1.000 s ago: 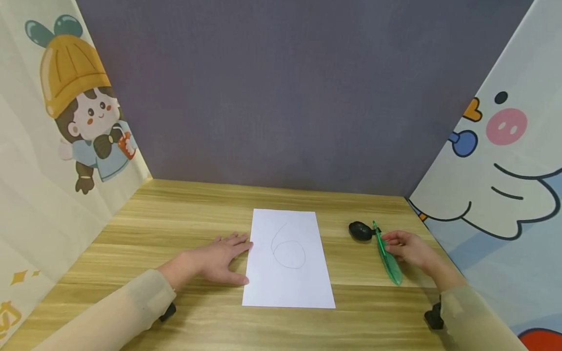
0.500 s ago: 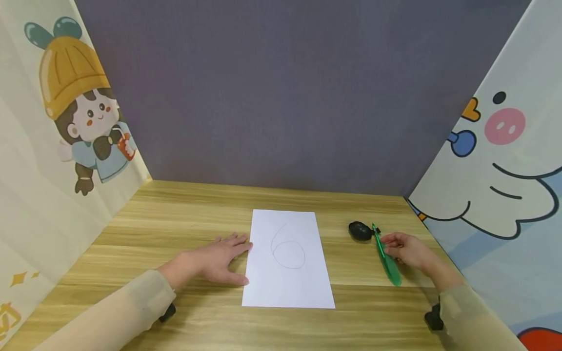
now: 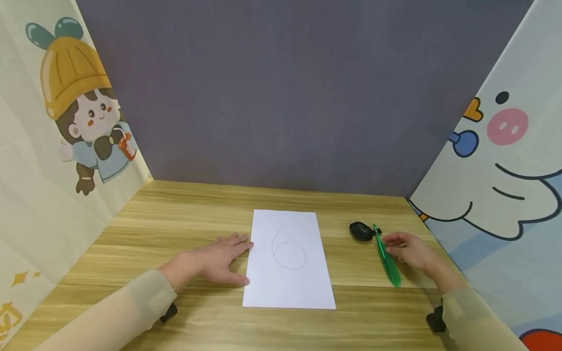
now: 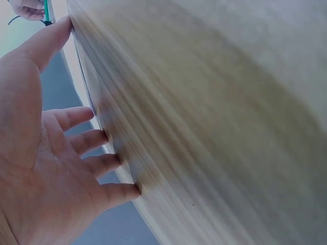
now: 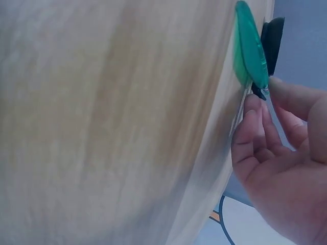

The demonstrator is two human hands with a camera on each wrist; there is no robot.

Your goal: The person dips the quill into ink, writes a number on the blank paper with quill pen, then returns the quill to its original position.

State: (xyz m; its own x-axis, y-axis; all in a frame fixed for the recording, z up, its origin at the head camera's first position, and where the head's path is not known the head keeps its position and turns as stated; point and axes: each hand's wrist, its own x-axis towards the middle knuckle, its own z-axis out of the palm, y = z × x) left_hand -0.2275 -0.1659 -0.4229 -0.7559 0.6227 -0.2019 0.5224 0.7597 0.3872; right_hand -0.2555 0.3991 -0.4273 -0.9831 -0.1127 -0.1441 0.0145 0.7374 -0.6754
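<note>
A sheet of white paper (image 3: 281, 287) lies on the table, bearing a thin pencil-like "6". My left hand (image 3: 221, 261) rests at its left edge, fingers spread, with the thumb and a fingertip right at the border; the left wrist view shows the palm (image 4: 56, 168) and fingertips on the tabletop. On the right, my right hand (image 3: 408, 251) pinches a green pen with a leaf-shaped body (image 3: 390, 268) at its side, thumb and fingers curled. In the right wrist view the green leaf (image 5: 250, 46) stands on edge beside the thumb, its far end partly hidden.
A black oval object (image 3: 361, 231) with a short stub sits just left of the pen's upper end. The wood-grain table (image 3: 184, 214) ends at a dark grey panel (image 3: 281, 97). Cartoon-printed sheets (image 3: 505, 195) flank both sides.
The green leaf pen has turned slightly about its length, so it looks narrower, and its lower end sits a little lower. Both hands and the paper stay almost in place.
</note>
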